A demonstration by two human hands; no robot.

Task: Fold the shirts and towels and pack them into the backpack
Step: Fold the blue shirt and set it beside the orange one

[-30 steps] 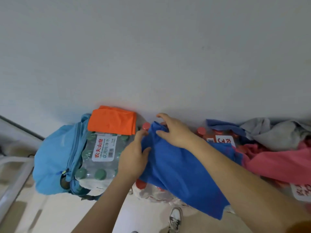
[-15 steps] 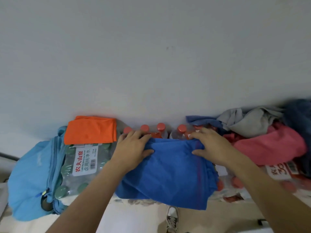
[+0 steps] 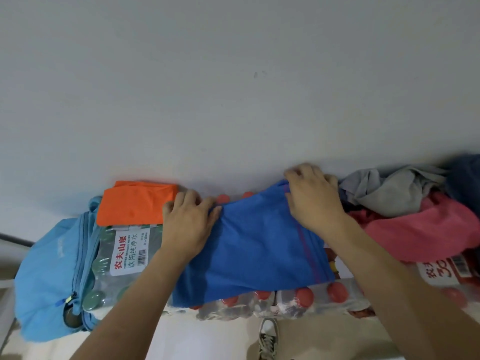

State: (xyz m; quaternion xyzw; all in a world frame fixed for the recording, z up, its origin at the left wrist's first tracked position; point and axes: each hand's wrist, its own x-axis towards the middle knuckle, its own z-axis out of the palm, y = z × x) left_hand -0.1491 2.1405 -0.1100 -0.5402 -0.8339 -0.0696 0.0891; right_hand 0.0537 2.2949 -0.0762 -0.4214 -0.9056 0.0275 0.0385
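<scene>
While the left hand [image 3: 187, 227] is gripping the left edge of the blue towel [image 3: 259, 250], the right hand [image 3: 311, 201] is pinching its far right corner atop bottled-water packs [image 3: 285, 304].

The backpack [image 3: 49, 276] lies at the left end of the row, touching the left bottle pack [image 3: 124, 258]. A folded cloth [image 3: 135, 203] rests on the far end of that pack, against the wall [image 3: 233, 87]. The towel [image 3: 259, 245] lies spread on the middle bottle pack [image 3: 298, 301], just right of the left pack. The left hand [image 3: 187, 227] holds the towel's far-left corner, and the right hand [image 3: 314, 201] holds its far-right corner. The clothes pile [image 3: 415, 216] sits right of the towel, on the right bottle pack [image 3: 441, 271]. A shoe [image 3: 268, 339] stands on the floor, nearer than the middle pack.
</scene>
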